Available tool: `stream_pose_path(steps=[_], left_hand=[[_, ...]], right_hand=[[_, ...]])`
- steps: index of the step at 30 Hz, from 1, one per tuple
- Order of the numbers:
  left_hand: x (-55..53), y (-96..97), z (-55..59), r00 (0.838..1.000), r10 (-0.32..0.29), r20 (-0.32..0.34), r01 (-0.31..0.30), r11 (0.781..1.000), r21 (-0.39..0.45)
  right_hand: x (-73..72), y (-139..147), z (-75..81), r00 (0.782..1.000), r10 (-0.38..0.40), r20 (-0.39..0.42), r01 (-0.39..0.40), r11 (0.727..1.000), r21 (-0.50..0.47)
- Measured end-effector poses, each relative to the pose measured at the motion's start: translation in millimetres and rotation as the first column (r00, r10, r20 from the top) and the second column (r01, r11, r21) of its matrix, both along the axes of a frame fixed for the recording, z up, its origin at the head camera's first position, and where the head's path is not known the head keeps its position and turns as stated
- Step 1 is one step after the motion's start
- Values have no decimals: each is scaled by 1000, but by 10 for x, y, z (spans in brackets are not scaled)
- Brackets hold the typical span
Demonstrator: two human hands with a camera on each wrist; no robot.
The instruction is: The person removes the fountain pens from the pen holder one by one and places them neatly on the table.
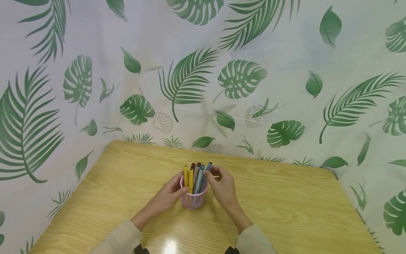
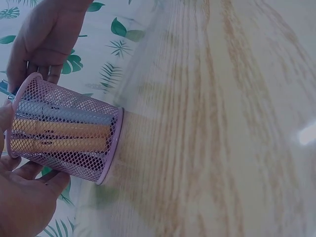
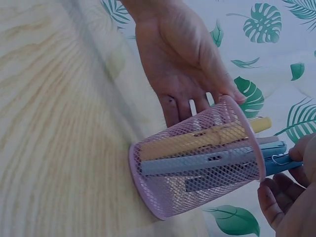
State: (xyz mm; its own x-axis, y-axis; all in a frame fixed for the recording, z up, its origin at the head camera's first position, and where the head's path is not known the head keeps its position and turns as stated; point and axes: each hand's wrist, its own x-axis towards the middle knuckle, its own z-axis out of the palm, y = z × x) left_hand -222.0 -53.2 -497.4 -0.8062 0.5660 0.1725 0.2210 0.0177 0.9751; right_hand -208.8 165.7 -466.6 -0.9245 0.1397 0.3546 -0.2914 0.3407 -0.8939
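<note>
A pink mesh pen cup (image 1: pixel 193 203) stands upright on the wooden table, filled with several slim markers. Two yellow markers (image 1: pixel 190 180) lean at its left side; brown, grey and light blue ones stand behind and beside them. My left hand (image 1: pixel 168 195) holds the cup from the left, thumb at the rim and fingers round the far side. At the right rim, my right hand (image 1: pixel 224 184) pinches the top of a blue marker (image 3: pixel 277 164) between thumb and fingers. The lower end of that marker is inside the cup, seen through the mesh in the right wrist view.
The wood-grain table (image 1: pixel 285 208) spreads out on both sides of the cup. Behind it hangs a white sheet (image 1: pixel 196 130) printed with green leaves, which also runs down the left and right sides. A bright light reflection lies near the front edge.
</note>
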Motion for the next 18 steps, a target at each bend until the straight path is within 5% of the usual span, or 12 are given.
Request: stream_pose_path(steps=[18], left_hand=[[-5,-9,-8,1000,-10,-1,10,1000,22]], right_hand=[[27,150,184,998,44,36,-40,993,-111]])
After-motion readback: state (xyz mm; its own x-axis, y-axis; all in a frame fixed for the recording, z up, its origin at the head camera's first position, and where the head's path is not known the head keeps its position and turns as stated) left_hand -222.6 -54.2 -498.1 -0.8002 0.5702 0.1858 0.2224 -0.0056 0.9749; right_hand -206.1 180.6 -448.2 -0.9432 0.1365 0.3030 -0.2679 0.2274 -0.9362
